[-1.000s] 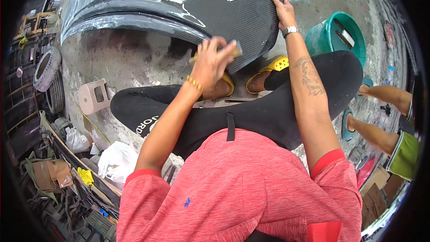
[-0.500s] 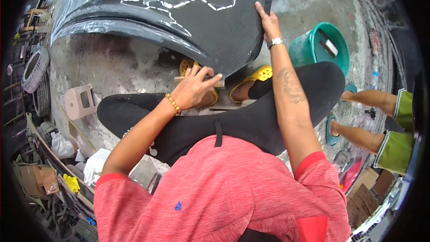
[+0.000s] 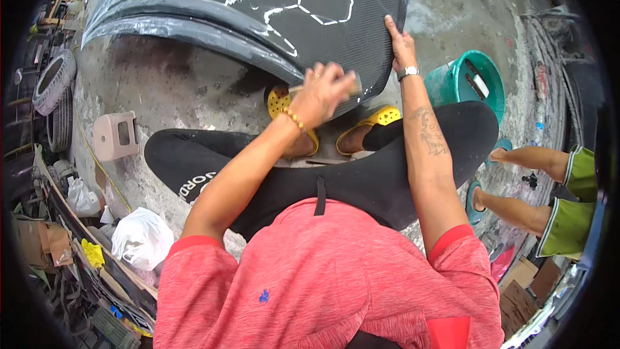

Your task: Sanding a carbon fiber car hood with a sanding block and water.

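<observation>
A black, car-hood-like panel [image 3: 371,45] with a fine woven pattern and white hexagon lines lies before me, its near corner above my feet. My left hand [image 3: 323,94], wearing a beaded bracelet and blurred by motion, rests over that corner. Its fingers grip a flat sanding block [image 3: 357,84], mostly hidden beneath them. On the panel's right edge, my right hand [image 3: 403,48] holds on with the thumb on top; its other fingers are partly hidden. A watch [image 3: 408,72] is on that wrist.
A green bucket [image 3: 444,83] with tools inside stands right of my knee. Another person's legs [image 3: 526,161] are close at the right. At left are a small beige stool [image 3: 111,139], tires [image 3: 55,84] and a white plastic bag [image 3: 142,239]. Yellow clogs [image 3: 386,115] are on my feet.
My left hand has moved right and slightly up across the panel's corner with the block. My right hand keeps its hold on the edge. The whole view has shifted a little.
</observation>
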The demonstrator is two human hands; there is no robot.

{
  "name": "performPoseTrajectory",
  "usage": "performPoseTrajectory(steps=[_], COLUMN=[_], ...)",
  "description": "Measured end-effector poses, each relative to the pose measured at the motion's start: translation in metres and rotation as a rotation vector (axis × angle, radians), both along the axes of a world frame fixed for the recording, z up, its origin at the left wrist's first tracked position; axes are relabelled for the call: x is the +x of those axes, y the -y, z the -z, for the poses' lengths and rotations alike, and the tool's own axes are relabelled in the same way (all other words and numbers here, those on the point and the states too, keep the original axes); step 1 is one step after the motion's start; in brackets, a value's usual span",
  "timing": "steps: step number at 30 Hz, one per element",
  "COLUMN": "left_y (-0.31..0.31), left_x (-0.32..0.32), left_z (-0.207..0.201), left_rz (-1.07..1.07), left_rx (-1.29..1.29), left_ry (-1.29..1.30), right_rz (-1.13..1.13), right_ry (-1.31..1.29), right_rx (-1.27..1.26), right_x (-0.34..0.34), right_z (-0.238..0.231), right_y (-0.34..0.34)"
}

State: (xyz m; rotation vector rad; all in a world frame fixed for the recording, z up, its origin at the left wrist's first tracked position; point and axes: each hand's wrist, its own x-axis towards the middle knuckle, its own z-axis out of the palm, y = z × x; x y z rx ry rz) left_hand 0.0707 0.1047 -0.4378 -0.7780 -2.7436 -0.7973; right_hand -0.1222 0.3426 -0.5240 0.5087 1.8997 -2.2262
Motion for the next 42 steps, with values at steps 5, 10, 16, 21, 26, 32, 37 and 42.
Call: performPoseTrajectory(steps=[5, 10, 16, 21, 26, 32, 37, 42], left_y=[0.058, 0.014, 0.02, 0.022, 0.031, 0.017, 0.034, 0.013], left_x=[0.05, 0.022, 0.061, 0.025, 0.046, 0.062, 0.026, 0.067], left_z=[-0.005, 0.0, 0.007, 0.002, 0.0, 0.011, 0.006, 0.014], left_rz=[-0.06, -0.011, 0.056, -0.212, -0.127, -0.335, -0.606, -0.503], left_rx=[-0.041, 0.007, -0.013, 0.077, 0.022, 0.083, 0.124, 0.108], left_ry=[0.073, 0.043, 0.114, 0.011, 0.167, 0.131, -0.012, 0.104], right_rz=[0.031, 0.05, 0.046, -0.03, 0.01, 0.018, 0.01, -0.024], right_ry=[0.006, 0.012, 0.014, 0.03, -0.019, 0.027, 0.027, 0.03], right_rx=[-0.022, 0.052, 0.077, 0.014, 0.087, 0.005, 0.067, -0.049], right_x=[0.014, 0.0, -0.008, -0.003, -0.008, -0.003, -0.027, -0.029], right_z=[-0.019, -0.013, 0.009, -0.001, 0.012, -0.011, -0.003, -0.004], right_y=[0.005, -0.007, -0.026, 0.004, -0.006, 0.006, 0.002, 0.0])
